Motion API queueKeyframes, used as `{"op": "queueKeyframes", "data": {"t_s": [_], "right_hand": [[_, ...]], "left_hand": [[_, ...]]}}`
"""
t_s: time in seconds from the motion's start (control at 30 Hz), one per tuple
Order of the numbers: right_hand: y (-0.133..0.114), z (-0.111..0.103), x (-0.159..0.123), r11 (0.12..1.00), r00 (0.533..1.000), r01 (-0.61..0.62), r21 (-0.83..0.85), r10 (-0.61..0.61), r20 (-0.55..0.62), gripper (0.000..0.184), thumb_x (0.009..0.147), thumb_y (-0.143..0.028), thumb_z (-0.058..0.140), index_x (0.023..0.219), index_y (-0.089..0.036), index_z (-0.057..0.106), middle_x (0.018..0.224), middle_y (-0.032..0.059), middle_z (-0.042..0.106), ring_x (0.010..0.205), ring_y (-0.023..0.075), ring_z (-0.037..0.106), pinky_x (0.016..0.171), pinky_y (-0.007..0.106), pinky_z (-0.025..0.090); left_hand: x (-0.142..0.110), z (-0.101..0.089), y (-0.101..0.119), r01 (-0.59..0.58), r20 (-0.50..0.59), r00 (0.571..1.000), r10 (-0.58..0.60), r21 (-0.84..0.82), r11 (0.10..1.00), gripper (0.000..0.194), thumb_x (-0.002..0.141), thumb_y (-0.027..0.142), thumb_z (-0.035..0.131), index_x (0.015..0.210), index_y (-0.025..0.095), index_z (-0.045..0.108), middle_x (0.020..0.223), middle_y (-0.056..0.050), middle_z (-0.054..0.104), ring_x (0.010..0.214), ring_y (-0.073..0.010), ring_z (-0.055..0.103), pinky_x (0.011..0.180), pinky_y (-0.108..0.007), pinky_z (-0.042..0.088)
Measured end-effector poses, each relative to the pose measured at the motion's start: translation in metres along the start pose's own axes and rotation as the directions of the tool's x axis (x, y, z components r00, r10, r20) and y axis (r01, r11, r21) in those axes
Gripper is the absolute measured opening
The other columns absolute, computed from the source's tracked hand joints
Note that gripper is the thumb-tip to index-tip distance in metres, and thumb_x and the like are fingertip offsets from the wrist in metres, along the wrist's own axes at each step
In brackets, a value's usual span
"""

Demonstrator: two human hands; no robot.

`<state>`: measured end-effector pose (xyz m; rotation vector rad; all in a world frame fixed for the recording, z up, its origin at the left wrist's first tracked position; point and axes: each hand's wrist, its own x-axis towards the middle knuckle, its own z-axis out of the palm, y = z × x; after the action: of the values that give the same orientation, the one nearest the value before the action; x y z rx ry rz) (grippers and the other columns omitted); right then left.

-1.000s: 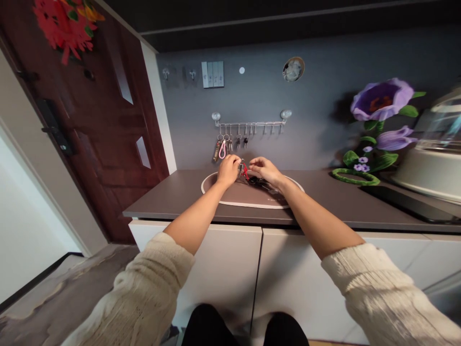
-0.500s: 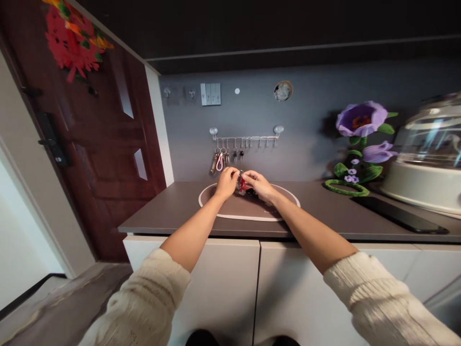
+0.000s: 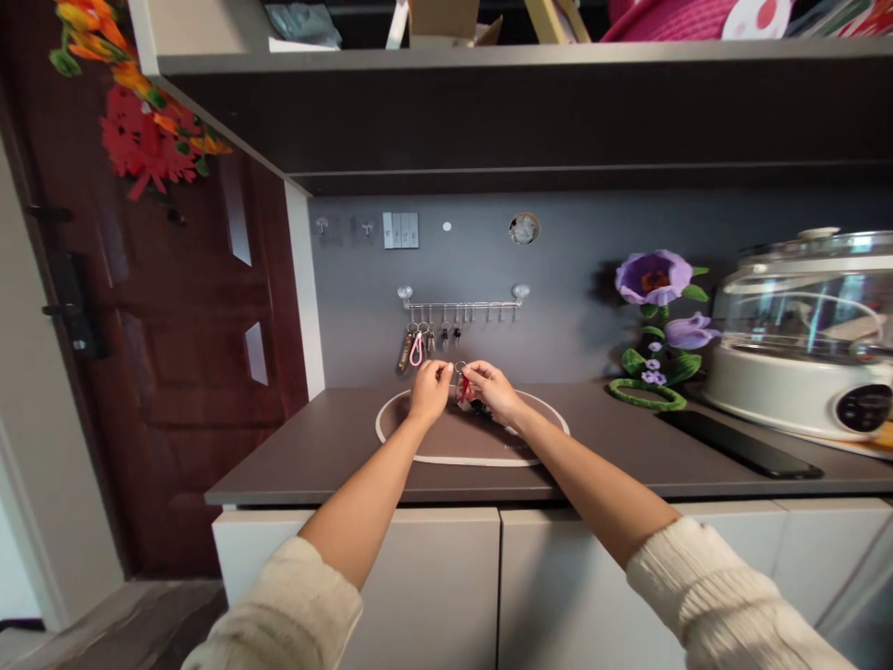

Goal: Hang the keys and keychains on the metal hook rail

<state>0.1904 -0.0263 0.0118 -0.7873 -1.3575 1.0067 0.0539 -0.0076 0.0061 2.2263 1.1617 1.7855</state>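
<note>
Pinched between the thumb and fingers of my right hand (image 3: 494,389) is a metal key ring (image 3: 460,367), held up over the oval mat (image 3: 446,448). A red tag (image 3: 465,388) hangs from it, and dark pieces below are partly hidden by the hand. My left hand (image 3: 430,389) is closed in a pinch at the ring's left edge; what lies in its fingertips is too small to make out. Behind the hands, a clear hook rail (image 3: 464,305) on the wall carries several keys, among them a pink loop strap (image 3: 417,349) and a brown strap (image 3: 405,352).
A phone (image 3: 743,447), a purple knitted flower (image 3: 654,277) and a white appliance with a clear cover (image 3: 788,372) stand or lie on the right of the counter (image 3: 293,445). Overhead runs a dark shelf (image 3: 516,116). At left is a brown door (image 3: 202,372).
The view has tilted up, bringing the loaded shelf into sight. My left hand has drawn slightly away from my right, and the ring shows more clearly between them.
</note>
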Motion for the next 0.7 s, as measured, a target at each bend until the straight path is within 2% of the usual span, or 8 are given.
{"op": "queueKeyframes", "data": {"t_s": [0.17,0.33,0.53,0.7], "right_hand": [[-0.015,-0.003,0.017,0.997,0.997,0.005,0.074,0.000,-0.071,0.018,0.070,-0.030,0.062,0.074,-0.018,0.049,0.064,-0.0016,0.059,0.062,0.0103,0.060,0.060,0.022,0.047],[-0.032,-0.001,0.042,0.991,0.988,0.001,0.130,0.019,-0.152,0.005,0.078,-0.018,0.050,0.076,-0.018,0.046,0.058,-0.0036,0.055,0.055,0.0107,0.060,0.064,0.030,0.051],[-0.035,0.005,0.068,0.996,0.961,-0.003,0.091,0.028,-0.276,0.007,0.080,-0.012,0.042,0.076,-0.017,0.045,0.054,-0.0032,0.053,0.049,0.0095,0.057,0.057,0.028,0.052],[-0.031,0.005,0.090,0.997,0.945,0.005,0.083,0.022,-0.326,0.007,0.079,-0.014,0.048,0.072,-0.016,0.045,0.049,-0.0042,0.049,0.048,0.0090,0.057,0.053,0.023,0.051]], "left_hand": [[-0.003,-0.002,0.001,0.092,0.035,0.994,-0.106,0.280,0.956,0.026,0.086,0.027,0.037,0.082,0.016,0.060,0.087,-0.006,0.060,0.084,-0.0157,0.054,0.077,-0.027,0.040],[-0.006,-0.006,0.006,0.095,0.076,0.985,-0.152,0.496,0.863,0.029,0.088,0.027,0.033,0.087,0.016,0.060,0.093,-0.008,0.060,0.091,-0.0175,0.054,0.078,-0.028,0.040],[-0.007,-0.010,0.009,0.061,0.113,0.980,-0.167,0.622,0.780,0.032,0.089,0.026,0.030,0.090,0.014,0.060,0.095,-0.010,0.060,0.092,-0.0190,0.054,0.077,-0.030,0.040],[-0.007,-0.010,0.007,0.052,0.109,0.981,-0.163,0.655,0.754,0.032,0.089,0.024,0.030,0.091,0.014,0.060,0.095,-0.010,0.060,0.092,-0.0202,0.055,0.077,-0.032,0.040]]}}
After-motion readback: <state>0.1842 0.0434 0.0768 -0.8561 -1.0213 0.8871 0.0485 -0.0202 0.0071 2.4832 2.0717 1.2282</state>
